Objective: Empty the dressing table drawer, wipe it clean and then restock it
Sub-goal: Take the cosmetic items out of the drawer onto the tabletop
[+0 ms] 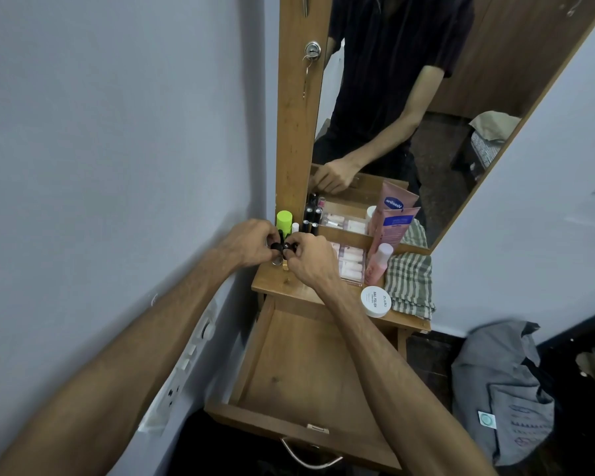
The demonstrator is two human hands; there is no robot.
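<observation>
Drawer (310,365) stands pulled fully out below the table top (289,285), its wooden floor bare; nothing lies in it. Judged stage: emptied, restocking just beginning or about to.

Contents are parked on the table top, presumably to keep the drawer floor clear: lime-capped bottle (284,219) and dark tubes (311,214) against the mirror (409,97), clear box of pale bottles (349,261), pink tube (390,221), white jar (375,301) at the front edge.

Checked cloth (409,281) lies folded beside the jar, within reach.

Left hand (251,243) and right hand (311,261) meet over the table's left rear corner, fingers closed together on small black items (282,248); their identity is unclear.
</observation>
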